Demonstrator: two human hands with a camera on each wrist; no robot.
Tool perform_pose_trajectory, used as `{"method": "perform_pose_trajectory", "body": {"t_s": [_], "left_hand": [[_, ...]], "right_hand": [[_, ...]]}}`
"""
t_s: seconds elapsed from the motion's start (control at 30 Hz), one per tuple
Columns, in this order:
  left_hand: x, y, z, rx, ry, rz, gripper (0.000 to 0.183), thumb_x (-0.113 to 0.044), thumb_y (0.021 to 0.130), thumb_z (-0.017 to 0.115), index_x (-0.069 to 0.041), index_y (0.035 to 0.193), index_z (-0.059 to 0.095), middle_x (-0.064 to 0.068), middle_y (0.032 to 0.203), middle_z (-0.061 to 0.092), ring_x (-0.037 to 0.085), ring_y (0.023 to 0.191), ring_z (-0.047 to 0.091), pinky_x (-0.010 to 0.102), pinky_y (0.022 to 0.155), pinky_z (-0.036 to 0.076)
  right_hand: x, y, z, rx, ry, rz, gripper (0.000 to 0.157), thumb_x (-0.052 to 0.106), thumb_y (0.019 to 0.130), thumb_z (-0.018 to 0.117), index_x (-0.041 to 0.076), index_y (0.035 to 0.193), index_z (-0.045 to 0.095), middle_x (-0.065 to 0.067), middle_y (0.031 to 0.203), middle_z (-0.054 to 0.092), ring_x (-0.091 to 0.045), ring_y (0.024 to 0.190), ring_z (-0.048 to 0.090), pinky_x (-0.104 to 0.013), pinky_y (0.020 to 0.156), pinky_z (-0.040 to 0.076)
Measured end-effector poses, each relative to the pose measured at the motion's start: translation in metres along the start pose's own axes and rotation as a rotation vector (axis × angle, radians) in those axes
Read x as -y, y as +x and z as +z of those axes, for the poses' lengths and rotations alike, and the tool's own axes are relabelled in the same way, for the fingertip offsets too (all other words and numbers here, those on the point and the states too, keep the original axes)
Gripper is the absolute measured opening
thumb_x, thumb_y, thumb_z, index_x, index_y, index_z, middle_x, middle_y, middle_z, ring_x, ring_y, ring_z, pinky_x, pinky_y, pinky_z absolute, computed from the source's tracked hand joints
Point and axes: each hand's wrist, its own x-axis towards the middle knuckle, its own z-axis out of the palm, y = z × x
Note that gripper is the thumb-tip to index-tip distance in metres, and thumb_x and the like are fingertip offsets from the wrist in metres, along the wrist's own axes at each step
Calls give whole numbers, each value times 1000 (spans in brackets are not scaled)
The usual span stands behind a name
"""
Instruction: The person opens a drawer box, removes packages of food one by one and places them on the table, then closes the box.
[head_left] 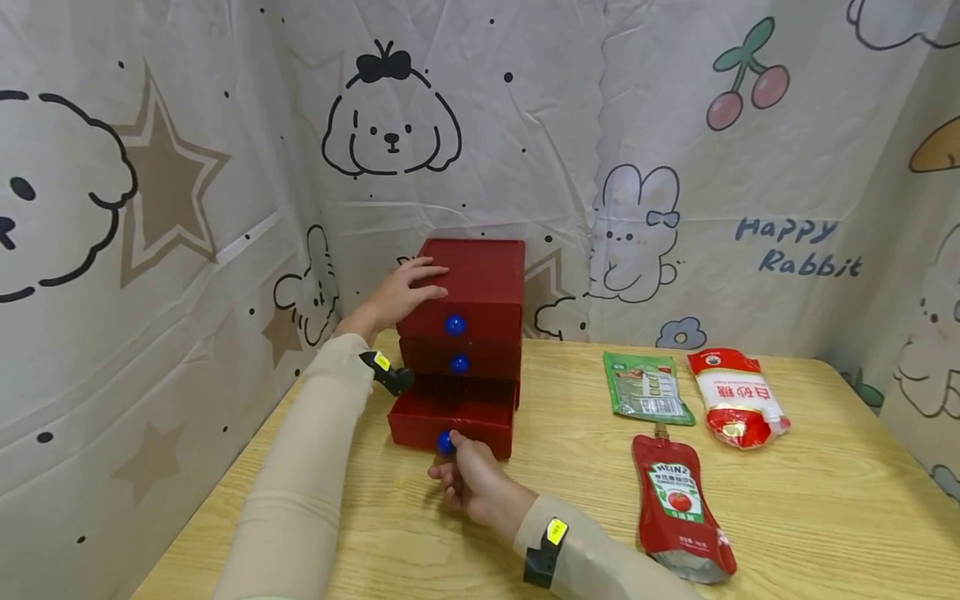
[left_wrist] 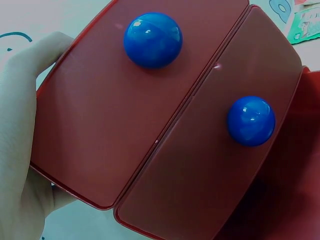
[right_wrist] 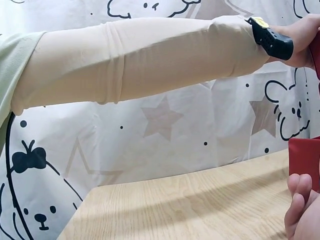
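Observation:
A red drawer cabinet [head_left: 480,271] with round blue knobs stands at the back of the table, its bottom drawer [head_left: 491,433] pulled out. My left hand [head_left: 401,293] rests on the cabinet's upper left, fingers stretched over the top. In the left wrist view, that hand [left_wrist: 20,125] lies along the cabinet's edge, partly hidden behind it, beside the top drawer's knob [left_wrist: 153,40]. Thumb and fingers of my right hand [head_left: 483,487] pinch the bottom drawer's blue knob [head_left: 446,442]. Only curled fingers of the right hand [right_wrist: 302,205] show in the right wrist view, by the drawer's red edge.
Right of the cabinet lie a green packet [head_left: 648,389], a red and white bag [head_left: 738,400] and a red Heinz ketchup pouch [head_left: 678,508] with a spout. A patterned cloth [head_left: 465,192] hangs behind the wooden table [head_left: 577,400] and along its left side.

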Motion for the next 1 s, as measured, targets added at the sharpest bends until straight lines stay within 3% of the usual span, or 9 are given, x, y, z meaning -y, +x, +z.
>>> {"method": "perform_pose_trajectory", "body": {"t_s": [0.2, 0.7, 1.0], "left_hand": [[1, -1, 0, 0, -14, -9, 55, -36, 101, 64, -13, 151, 56, 6, 168, 26, 32, 154, 17, 60, 120, 18], [-1, -2, -1, -2, -7, -15, 56, -38, 100, 63, -15, 151, 56, 4, 168, 26, 31, 154, 17, 60, 120, 18], [-2, -4, -1, 4, 3, -11, 55, -37, 102, 63, -15, 151, 56, 4, 168, 26, 32, 154, 17, 60, 120, 18]], "right_hand": [[4, 3, 0, -9, 0, 2, 42, 33, 113, 37, -4, 113, 57, -4, 72, 65, -2, 51, 45, -14, 47, 38], [12, 26, -7, -30, -12, -3, 42, 32, 114, 35, 0, 100, 58, -6, 74, 66, -5, 51, 46, -17, 49, 40], [17, 37, -9, -36, -6, -3, 42, 32, 114, 35, -2, 105, 58, -6, 73, 66, -6, 51, 47, -18, 49, 42]]}}
